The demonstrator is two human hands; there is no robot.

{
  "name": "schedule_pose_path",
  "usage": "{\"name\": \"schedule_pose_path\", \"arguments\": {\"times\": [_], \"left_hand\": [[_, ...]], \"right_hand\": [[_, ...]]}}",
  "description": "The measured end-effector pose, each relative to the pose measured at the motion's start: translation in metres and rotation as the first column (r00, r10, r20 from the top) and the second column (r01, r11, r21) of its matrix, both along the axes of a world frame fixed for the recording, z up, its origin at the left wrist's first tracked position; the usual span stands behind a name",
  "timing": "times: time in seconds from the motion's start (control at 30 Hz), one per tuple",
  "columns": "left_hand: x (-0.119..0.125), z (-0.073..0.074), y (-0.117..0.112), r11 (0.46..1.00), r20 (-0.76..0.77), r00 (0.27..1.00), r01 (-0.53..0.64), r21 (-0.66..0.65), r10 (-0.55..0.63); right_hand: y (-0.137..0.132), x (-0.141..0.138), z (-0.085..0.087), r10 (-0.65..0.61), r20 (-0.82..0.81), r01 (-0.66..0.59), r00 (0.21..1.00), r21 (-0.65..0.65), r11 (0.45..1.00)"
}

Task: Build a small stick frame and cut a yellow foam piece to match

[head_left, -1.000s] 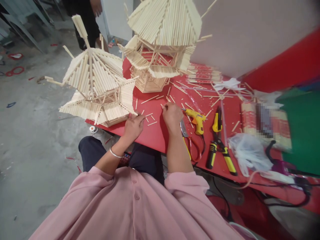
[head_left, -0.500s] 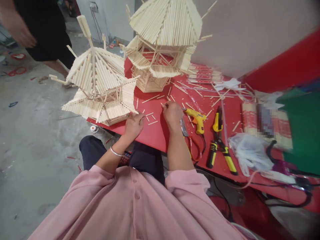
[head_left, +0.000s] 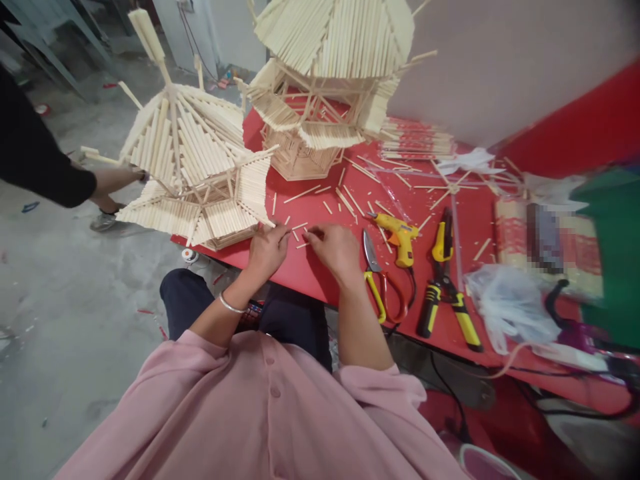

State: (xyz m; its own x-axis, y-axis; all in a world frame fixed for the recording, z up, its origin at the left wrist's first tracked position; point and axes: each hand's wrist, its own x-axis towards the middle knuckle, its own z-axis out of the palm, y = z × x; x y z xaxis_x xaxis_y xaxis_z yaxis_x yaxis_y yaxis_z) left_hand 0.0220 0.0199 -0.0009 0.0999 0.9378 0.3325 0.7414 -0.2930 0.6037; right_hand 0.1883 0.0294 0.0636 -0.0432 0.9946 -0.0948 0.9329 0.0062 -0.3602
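My left hand is closed in a pinch, just below the front eave of the nearer wooden-stick pavilion. A short wooden stick sticks out at its fingertips. Close by on the right, my right hand has its thumb and fingers pressed together over the short sticks on the red table. Whatever is between those fingers is too small to make out. The two hands' fingertips are a small gap apart. Loose wooden sticks lie just beyond them.
A taller stick pavilion stands behind. Right of my hands lie red-and-yellow-handled shears, a yellow glue gun, yellow-black cutters and a plastic bag. Packed sticks lie at the back. A person's leg shows at left.
My right hand has moved left and nearer to me, toward my left hand, uncovering the shears. My left hand has stayed nearly still. The person at left has moved, and the view has shifted slightly.
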Motion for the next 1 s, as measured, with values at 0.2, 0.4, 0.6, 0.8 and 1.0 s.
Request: {"name": "schedule_pose_path", "arguments": {"times": [0.2, 0.4, 0.6, 0.8, 1.0], "left_hand": [[0.002, 0.007, -0.005, 0.998, -0.107, 0.992, 0.063, 0.009, -0.062], [0.002, 0.004, -0.005, 0.997, -0.141, 0.987, 0.074, 0.007, -0.073], [0.000, 0.008, -0.005, 0.996, -0.011, 0.996, 0.093, 0.017, -0.092], [0.004, 0.018, 0.009, 0.998, -0.039, 0.997, 0.064, -0.020, -0.065], [0.008, 0.020, 0.015, 0.996, -0.132, 0.989, 0.049, -0.076, -0.059]], "right_hand": [[0.006, -0.007, -0.008, -0.055, 0.062, 0.054, 0.997, 0.018, 0.998], [-0.007, 0.005, -0.006, -0.035, -0.051, 0.038, 0.998, 0.068, 0.997], [-0.044, 0.012, -0.018, 0.020, -0.246, 0.023, 0.969, 0.172, 0.985], [-0.057, -0.002, -0.039, 0.090, -0.074, -0.056, 0.993, 0.371, 0.927], [-0.057, -0.001, -0.041, 0.139, 0.001, -0.130, 0.990, 0.361, 0.923]]}}
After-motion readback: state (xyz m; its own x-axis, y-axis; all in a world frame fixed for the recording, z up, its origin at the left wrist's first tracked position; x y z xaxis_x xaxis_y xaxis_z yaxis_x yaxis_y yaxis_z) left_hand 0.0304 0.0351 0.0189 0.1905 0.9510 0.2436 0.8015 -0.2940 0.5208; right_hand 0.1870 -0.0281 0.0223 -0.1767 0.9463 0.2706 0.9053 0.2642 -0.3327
